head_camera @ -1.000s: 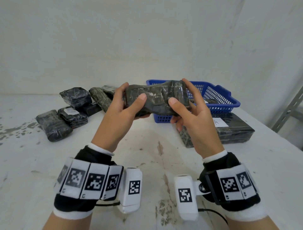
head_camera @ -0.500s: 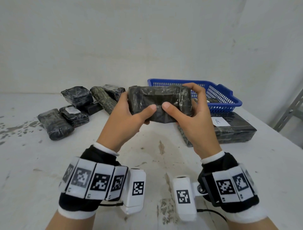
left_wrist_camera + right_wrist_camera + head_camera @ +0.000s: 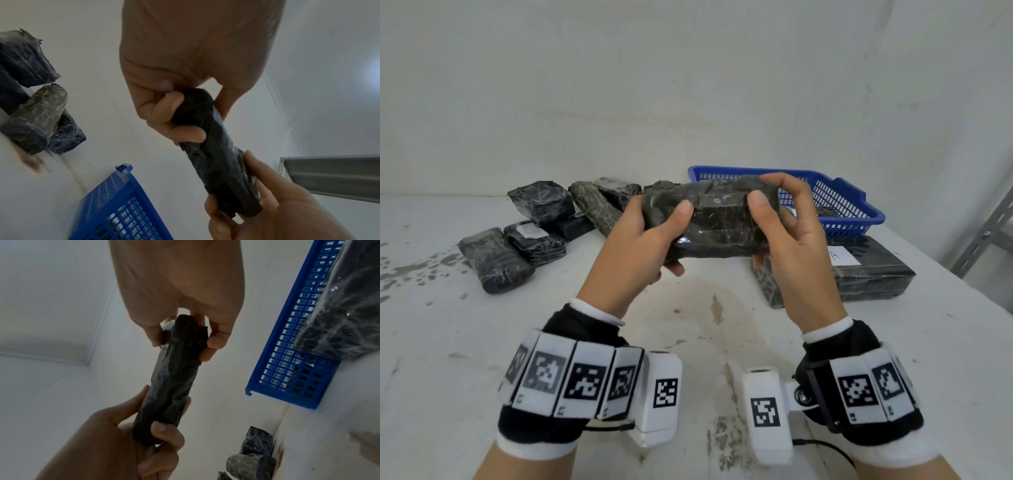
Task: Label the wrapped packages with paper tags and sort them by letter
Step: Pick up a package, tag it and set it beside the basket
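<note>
8+ pkgs [image 3: 709, 222], 1 basket [image 3: 859, 205], 2 tags [image 3: 844, 255]

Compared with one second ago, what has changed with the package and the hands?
The held package was turned in the hands to lie level, a broad side facing the camera. The left hand and right hand still grip its ends. The pile of packages, blue basket and package tagged A stayed put.
</note>
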